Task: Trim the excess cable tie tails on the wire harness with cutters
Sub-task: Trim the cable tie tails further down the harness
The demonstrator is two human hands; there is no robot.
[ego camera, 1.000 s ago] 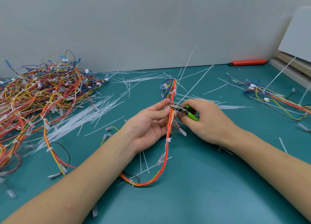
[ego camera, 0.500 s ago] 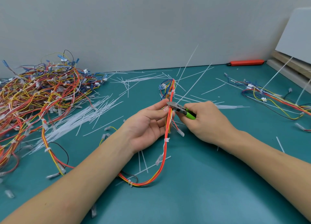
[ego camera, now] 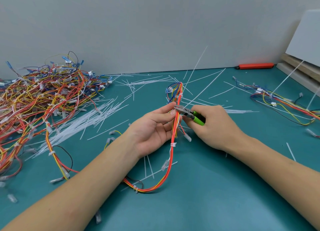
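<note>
Our left hand [ego camera: 152,128] pinches the limp, light orange-and-yellow wire harness [ego camera: 174,132]; our right hand [ego camera: 214,125] grips green-handled steel cutters [ego camera: 188,113], seemingly at a tie.

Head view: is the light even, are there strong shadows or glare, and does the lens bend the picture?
Head view: soft, even light; only faint shadows under the left hand and right hand; no glare on the teal table; wide-angle bending shows in the forearms spreading at the corners; the cutters and the wire pile look slightly soft.
</note>
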